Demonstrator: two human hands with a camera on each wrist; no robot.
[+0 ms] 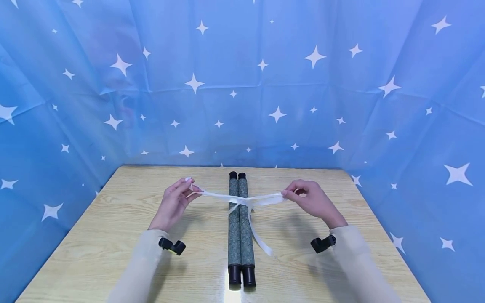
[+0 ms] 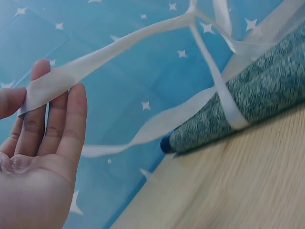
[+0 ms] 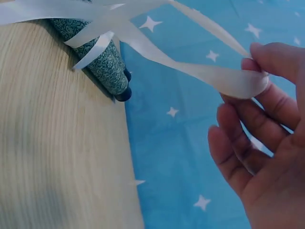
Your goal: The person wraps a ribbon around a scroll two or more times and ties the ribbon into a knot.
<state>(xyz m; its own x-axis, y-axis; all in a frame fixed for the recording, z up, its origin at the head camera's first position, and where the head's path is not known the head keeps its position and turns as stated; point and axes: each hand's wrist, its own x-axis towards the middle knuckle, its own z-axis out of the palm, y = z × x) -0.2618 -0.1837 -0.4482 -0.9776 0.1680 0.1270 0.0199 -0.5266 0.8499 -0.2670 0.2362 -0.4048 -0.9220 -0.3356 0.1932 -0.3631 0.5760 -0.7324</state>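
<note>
A scroll (image 1: 235, 235), rolled from both ends into two green patterned rolls with dark knobs, lies lengthwise on the table. White ribbon (image 1: 248, 203) wraps around it and crosses in a knot above the rolls. To the left, my left hand (image 1: 176, 202) pinches one stretch of ribbon (image 2: 114, 50) between thumb and fingers. Over on the right, my right hand (image 1: 310, 200) pinches a folded loop of ribbon (image 3: 233, 83). Both stretches are pulled out sideways, raised off the table. A loose ribbon tail (image 1: 259, 240) hangs down over the right roll.
The wooden table (image 1: 94, 252) carries the scroll near its middle. A blue curtain with white stars (image 1: 242, 105) rises behind the table and along both sides. Small black cameras (image 1: 172, 245) sit at the wrists, over light sleeves.
</note>
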